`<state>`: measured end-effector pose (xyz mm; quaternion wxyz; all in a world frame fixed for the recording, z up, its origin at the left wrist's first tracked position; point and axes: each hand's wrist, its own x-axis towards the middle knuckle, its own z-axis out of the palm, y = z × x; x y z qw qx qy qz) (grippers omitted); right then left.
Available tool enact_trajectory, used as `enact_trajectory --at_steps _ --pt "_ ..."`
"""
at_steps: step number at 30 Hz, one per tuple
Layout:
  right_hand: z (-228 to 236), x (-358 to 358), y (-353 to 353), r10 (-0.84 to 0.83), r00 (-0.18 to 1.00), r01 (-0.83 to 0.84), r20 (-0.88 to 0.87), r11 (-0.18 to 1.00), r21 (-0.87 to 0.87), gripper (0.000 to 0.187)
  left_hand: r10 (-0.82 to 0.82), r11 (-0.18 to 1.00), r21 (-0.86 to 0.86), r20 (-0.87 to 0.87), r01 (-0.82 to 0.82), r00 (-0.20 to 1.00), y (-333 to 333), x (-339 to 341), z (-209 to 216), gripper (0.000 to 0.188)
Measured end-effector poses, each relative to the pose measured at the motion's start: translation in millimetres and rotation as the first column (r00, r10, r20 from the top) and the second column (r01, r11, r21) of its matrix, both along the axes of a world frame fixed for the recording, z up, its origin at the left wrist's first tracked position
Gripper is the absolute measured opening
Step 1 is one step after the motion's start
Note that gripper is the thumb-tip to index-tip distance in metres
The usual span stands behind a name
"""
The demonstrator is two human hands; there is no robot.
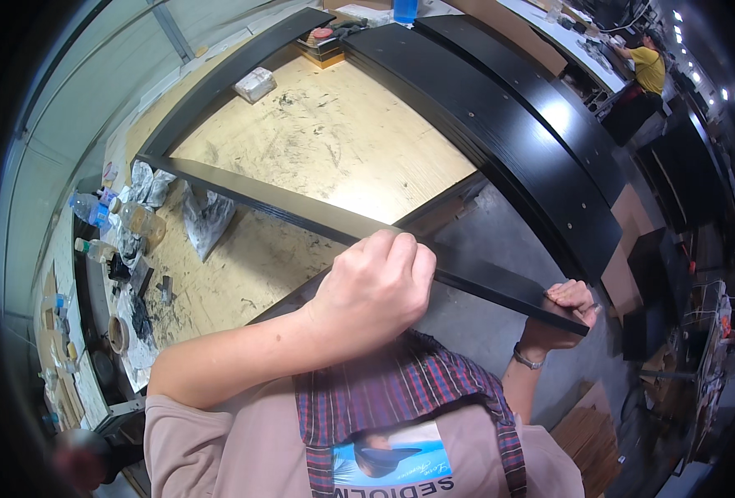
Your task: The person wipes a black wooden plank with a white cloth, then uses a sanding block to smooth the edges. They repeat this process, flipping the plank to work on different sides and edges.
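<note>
A long, narrow black board [276, 203] lies slantwise in front of me, from the worktable at the left to past its edge at the right. My right hand [573, 303] grips the near right end, fingers over the top face. Closed in a fist, my left hand [376, 278] presses against the board's middle. Its fingertips are turned under, so whatever they may hold is hidden. Beyond the far left end, another black board [218, 91] runs along the table's far left side.
The pale wooden worktable [318, 124] has dark smears. Wide black panels [500, 124] are stacked at the right. A wrapped white block [255, 85] lies behind the board. Bottles [139, 220] and crumpled plastic [206, 220] sit at left. A person in yellow [648, 68] works far right.
</note>
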<state>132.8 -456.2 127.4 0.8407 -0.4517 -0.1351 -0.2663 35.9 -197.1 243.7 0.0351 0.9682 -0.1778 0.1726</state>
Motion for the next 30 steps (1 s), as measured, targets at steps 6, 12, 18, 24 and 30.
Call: enact_trajectory --at_steps 6,12,18,24,30 --pt "-11 7 -4 -0.134 0.963 0.201 0.233 0.934 -0.296 0.033 0.004 0.961 -0.268 0.252 0.066 0.968 20 -8 -15 0.023" --pt "-10 -5 -21 0.211 0.976 -0.211 -0.043 0.977 0.0 0.042 0.522 0.718 -0.623 0.186 -0.31 0.832 115 -79 -95 0.014" --pt "-4 6 -23 0.291 0.955 -0.296 -0.062 0.95 -0.098 0.035 0.967 -0.119 -0.407 -0.254 -0.906 -0.013 292 -216 -229 0.015" --pt "-8 7 -42 0.334 0.939 -0.339 -0.089 0.939 -0.059 0.027 0.909 -0.252 -0.741 -0.401 -0.622 0.11 325 -219 -227 0.015" --pt "-16 -6 -21 0.048 0.993 -0.077 -0.105 0.953 -0.293 0.033 0.352 -0.409 -0.828 -0.532 -0.384 0.77 199 -84 -114 0.07"
